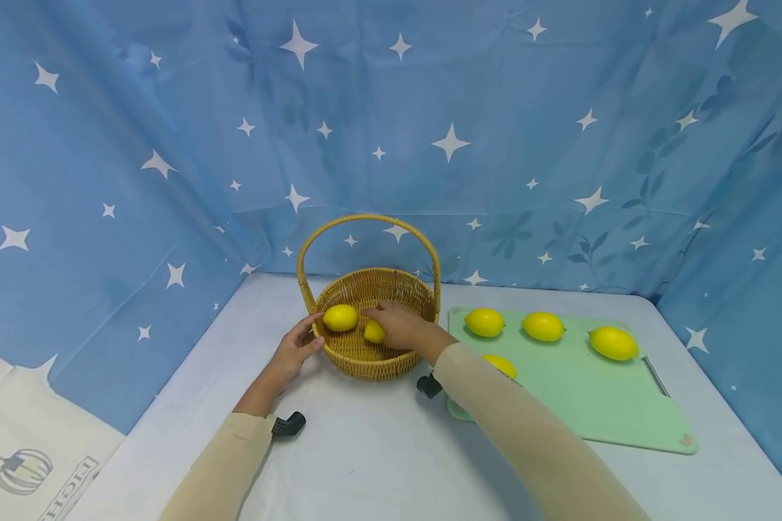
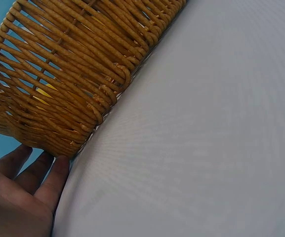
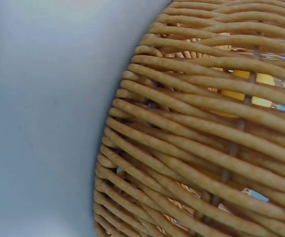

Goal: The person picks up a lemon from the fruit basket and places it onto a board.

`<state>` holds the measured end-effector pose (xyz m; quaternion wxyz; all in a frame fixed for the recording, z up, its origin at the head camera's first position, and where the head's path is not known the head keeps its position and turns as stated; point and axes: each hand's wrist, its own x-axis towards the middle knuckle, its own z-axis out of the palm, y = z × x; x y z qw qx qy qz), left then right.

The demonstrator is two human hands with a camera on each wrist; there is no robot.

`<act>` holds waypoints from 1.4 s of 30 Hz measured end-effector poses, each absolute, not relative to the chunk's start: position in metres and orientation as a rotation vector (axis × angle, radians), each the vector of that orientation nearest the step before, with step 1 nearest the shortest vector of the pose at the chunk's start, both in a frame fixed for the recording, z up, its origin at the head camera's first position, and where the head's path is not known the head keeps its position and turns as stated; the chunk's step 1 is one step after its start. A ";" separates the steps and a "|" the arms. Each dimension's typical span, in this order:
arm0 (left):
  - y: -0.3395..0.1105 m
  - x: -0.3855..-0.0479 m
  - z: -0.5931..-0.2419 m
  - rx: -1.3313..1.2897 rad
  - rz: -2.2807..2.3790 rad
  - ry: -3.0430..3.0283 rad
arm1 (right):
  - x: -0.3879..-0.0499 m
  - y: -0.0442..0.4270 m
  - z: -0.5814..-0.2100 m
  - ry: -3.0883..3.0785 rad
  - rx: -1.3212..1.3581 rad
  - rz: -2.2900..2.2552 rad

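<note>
A wicker basket [image 1: 371,369] with a tall arched handle stands on the white table. My left hand [image 1: 293,354] holds the basket's left side, with its thumb and fingers spread along the wall near the rim; its fingers [image 2: 53,182] touch the weave in the left wrist view. Inside the basket, a whole lemon [image 1: 340,318] lies at the left. My right hand [image 1: 397,325] reaches in over the right rim and grips a second lemon [image 1: 374,332] low in the basket. In the right wrist view the weave hides that hand, and yellow shows through the gaps.
To the right lies a light green cutting board [image 1: 560,391]. Three lemons rest along its far part, among them a lemon [image 1: 613,343] at the right. Another lemon [image 1: 500,365] is partly behind the right sleeve. A blue star-patterned curtain [image 1: 391,145] hangs behind the table.
</note>
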<state>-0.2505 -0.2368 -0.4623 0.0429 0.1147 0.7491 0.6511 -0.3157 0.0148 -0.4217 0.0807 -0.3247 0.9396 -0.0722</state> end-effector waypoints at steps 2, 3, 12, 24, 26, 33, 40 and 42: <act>-0.237 -0.250 -0.462 0.353 1.989 2.292 | -0.315 0.016 -0.420 2.805 -0.969 -0.219; -0.237 -0.250 -0.462 0.352 1.989 2.292 | -0.315 0.016 -0.419 2.800 -0.965 -0.225; -0.237 -0.250 -0.462 0.342 1.990 2.297 | -0.312 0.022 -0.412 2.787 -0.966 -0.263; -0.238 -0.249 -0.463 0.350 1.989 2.299 | -0.304 0.032 -0.405 2.810 -0.968 -0.433; -0.238 -0.250 -0.463 0.351 1.986 2.298 | -0.303 0.035 -0.406 2.813 -0.969 -0.457; -0.239 -0.251 -0.465 0.365 1.990 2.310 | -0.298 0.045 -0.409 2.830 -0.951 -0.580; -0.240 -0.250 -0.466 0.360 1.976 2.314 | -0.288 0.062 -0.409 2.856 -0.954 -0.658; -0.239 -0.251 -0.465 0.359 1.980 2.311 | -0.285 0.068 -0.407 2.865 -0.954 -0.692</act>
